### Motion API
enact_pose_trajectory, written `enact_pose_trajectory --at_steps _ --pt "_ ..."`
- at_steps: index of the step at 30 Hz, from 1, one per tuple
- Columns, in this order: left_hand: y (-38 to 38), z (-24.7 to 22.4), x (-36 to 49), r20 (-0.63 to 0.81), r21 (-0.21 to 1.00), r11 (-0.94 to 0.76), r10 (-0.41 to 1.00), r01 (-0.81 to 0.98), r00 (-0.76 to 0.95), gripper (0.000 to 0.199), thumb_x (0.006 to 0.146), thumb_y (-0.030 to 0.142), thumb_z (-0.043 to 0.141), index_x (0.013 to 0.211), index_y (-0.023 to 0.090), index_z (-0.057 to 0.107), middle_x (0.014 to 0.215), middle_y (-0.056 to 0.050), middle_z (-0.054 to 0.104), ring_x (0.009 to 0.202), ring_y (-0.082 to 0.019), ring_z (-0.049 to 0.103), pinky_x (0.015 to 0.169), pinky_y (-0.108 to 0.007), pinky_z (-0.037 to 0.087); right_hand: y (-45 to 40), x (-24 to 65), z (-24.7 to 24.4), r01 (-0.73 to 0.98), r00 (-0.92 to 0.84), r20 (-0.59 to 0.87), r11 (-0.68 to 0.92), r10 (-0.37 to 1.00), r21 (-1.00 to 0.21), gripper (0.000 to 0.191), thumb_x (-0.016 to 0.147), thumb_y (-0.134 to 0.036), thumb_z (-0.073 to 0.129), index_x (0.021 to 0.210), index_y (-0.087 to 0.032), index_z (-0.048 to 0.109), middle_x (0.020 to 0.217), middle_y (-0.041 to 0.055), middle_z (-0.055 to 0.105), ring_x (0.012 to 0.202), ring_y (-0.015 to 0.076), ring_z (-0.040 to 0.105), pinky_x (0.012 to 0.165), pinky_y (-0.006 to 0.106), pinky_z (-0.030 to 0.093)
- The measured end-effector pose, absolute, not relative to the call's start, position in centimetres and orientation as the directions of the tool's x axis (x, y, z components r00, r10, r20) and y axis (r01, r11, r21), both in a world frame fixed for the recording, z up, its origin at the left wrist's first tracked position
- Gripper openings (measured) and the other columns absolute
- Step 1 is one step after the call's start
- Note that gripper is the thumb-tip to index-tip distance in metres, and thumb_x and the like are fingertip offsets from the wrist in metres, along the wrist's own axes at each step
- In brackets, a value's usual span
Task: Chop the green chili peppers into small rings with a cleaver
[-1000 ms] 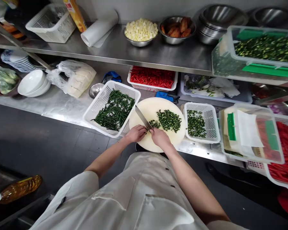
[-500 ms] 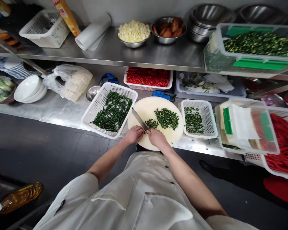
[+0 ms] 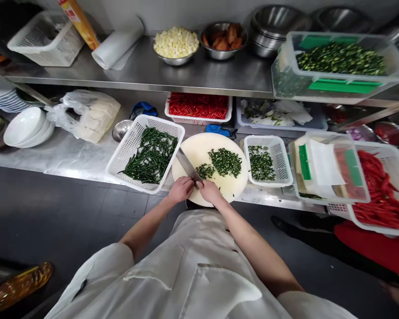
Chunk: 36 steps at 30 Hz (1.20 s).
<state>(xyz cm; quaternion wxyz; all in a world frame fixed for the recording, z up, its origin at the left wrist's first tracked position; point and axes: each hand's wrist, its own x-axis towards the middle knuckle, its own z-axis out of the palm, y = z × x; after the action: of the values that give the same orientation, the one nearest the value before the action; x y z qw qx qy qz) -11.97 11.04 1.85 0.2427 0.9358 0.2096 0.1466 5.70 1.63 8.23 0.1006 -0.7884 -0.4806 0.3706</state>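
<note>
The right grip (image 3: 209,192) grasps the knife (image 3: 188,166); the blade's long axis runs forward-left over the board (image 3: 193,143). The left grip (image 3: 181,189) is nearer the blade's left face, fingers curled; any hold is indeterminable. Chopped greens (image 3: 225,162) lie right of the blade.

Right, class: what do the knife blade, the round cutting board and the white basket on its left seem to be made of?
Knife blade: apparently steel, from its grey metallic sheen.
Round cutting board: probably plastic, cream and matte; no wood grain shows.
White basket: likely smooth moulded plastic, judging by the regular holes in its walls.
</note>
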Motion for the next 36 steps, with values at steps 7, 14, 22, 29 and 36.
enact_pose_trajectory --at_steps 7,14,22,29,36 --pt "8.2 1.6 -11.1 0.115 0.44 -0.794 0.513 0.419 0.851 0.087 0.091 0.065 0.073 0.161 0.021 0.047 0.175 -0.017 0.03 0.164 -0.042 0.023 0.132 -0.061 0.03 -3.0 11.3 8.6 0.437 0.507 -0.254 -0.5 0.824 -0.748 0.051 0.109 -0.056 0.038 0.1 -0.021 0.074 0.094 0.0094 0.079 0.087 0.0248 0.071 0.078 0.03 0.048" --pt "5.6 1.6 -3.6 0.1 0.382 -0.81 0.514 0.445 0.852 0.1 0.088 0.07 0.076 0.17 0.029 0.037 0.18 -0.012 0.018 0.167 -0.047 0.007 0.133 -0.073 0.009 -8.3 20.3 9.4 0.369 0.781 -0.227 -0.723 0.581 -0.584 0.066 0.103 -0.072 0.032 0.09 -0.02 0.071 0.088 0.0163 0.076 0.085 0.0289 0.067 0.074 0.034 0.045" --pt "6.6 3.2 5.9 0.224 0.507 -0.839 0.35 0.198 0.91 0.048 0.1 0.024 0.065 0.147 0.038 0.065 0.155 -0.006 0.061 0.157 -0.036 0.039 0.134 -0.073 0.015 -12.4 21.0 8.3 0.249 0.789 -0.309 -0.736 0.531 -0.63 0.068 0.103 -0.074 0.031 0.09 -0.02 0.069 0.082 0.0135 0.074 0.081 0.0294 0.066 0.073 0.035 0.047" --pt "10.9 3.0 12.4 0.194 0.405 -0.843 0.458 0.355 0.868 0.089 0.084 0.06 0.084 0.161 0.03 0.051 0.173 -0.014 0.037 0.163 -0.048 0.02 0.131 -0.077 0.006 -9.7 22.3 9.2 0.353 0.699 -0.418 -0.788 0.58 -0.504 0.037 0.108 -0.037 0.039 0.109 -0.019 0.071 0.104 0.0142 0.078 0.101 0.0271 0.071 0.083 0.03 0.046" --pt "12.1 1.8 12.9 0.109 0.364 -0.879 0.368 0.307 0.923 0.092 0.087 0.065 0.078 0.164 0.025 0.047 0.169 -0.014 0.044 0.161 -0.039 0.032 0.134 -0.061 0.021 -10.3 22.7 8.4 0.329 0.594 -0.465 -0.726 0.656 -0.604 0.027 0.104 -0.034 0.046 0.114 -0.02 0.068 0.104 0.0124 0.077 0.103 0.0264 0.072 0.085 0.03 0.049"
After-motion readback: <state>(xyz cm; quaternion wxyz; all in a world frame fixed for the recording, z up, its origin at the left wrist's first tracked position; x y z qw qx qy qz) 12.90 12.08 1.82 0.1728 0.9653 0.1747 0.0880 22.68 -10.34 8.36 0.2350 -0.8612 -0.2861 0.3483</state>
